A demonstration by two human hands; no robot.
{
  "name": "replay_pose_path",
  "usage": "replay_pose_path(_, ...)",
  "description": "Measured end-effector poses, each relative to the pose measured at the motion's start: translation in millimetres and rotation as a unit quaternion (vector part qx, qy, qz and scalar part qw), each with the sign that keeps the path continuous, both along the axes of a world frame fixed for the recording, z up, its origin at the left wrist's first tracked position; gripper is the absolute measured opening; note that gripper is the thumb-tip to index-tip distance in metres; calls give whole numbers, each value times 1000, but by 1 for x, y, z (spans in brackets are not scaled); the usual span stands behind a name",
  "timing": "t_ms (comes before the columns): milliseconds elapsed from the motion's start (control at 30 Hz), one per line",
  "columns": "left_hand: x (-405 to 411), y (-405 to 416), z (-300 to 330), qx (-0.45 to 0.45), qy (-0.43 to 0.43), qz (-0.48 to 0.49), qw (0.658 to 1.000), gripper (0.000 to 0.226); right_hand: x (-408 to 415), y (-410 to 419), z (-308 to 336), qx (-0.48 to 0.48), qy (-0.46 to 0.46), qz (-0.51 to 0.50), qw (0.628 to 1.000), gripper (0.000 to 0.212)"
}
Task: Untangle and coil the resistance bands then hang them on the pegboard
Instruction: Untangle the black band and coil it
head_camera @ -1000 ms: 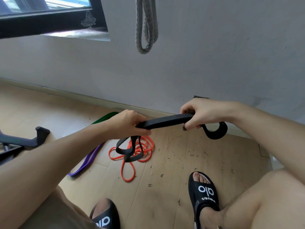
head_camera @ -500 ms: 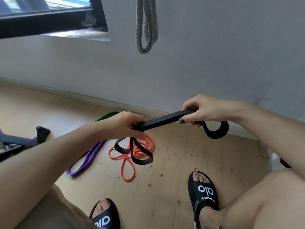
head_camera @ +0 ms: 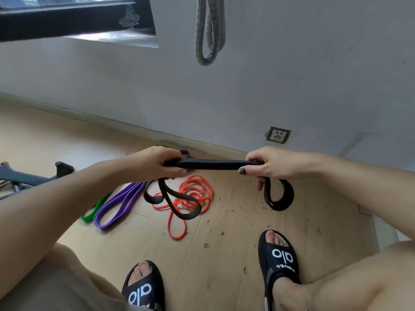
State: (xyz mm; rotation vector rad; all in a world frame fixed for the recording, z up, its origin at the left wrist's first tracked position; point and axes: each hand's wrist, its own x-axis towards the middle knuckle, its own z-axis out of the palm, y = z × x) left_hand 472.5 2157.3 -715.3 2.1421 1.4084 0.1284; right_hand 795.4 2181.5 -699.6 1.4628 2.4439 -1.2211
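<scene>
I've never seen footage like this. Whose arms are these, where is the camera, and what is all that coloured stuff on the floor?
No machine here: a person wears a camera on the head, looking down at their own arms and sandalled feet. The left hand and right hand each grip a black band stretched between them, its loops dangling at both ends. On the wooden floor lie an orange band in a loose tangle, a purple band and a green band. A grey band hangs on the wall above.

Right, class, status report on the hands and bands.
Both hands, left and right, grip black band. Orange, purple, green bands on floor.
</scene>
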Motion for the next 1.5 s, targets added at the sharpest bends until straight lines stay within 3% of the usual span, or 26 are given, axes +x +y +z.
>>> replay_pose_path(333, -108, -34, -37, -72, 58, 66, 994, 23, -88, 23, -43, -9, -58, 90, 994, 9)
replay_pose_path(533, -159, -61, -98, -121, 29, 132, 983, 68, -148, 38, -112, -8, -110, 128, 986, 12)
replay_pose_path(700, -179, -71, -163, -184, -2, 177, 967, 24, -180, 53, -168, -17, -122, 152, 981, 16)
replay_pose_path(800, -193, -79, -199, -201, 6, 211, 957, 27, -203, 62, -200, -21, -119, 161, 980, 17)
replay_pose_path(933, -224, -99, -241, -214, 43, 248, 944, 50, -241, 58, -243, -54, -106, 204, 972, 22)
replay_pose_path(1033, -248, -114, -265, -233, 79, 272, 930, 47, -275, 47, -272, -76, -89, 248, 962, 32)
replay_pose_path(1200, -284, -143, -308, -233, 155, 312, 908, 44, -330, 36, -322, -20, -86, 300, 950, 26)
replay_pose_path(1300, -292, -146, -326, -227, 159, 335, 900, 38, -354, 31, -346, 28, -95, 301, 949, 21)
replay_pose_path(1400, -298, -145, -346, -206, 169, 333, 904, 37, -363, 27, -359, 88, -114, 290, 946, 31)
replay_pose_path(1500, -297, -149, -363, -129, 243, 288, 917, 49, -360, 28, -369, 136, -111, 286, 942, 31)
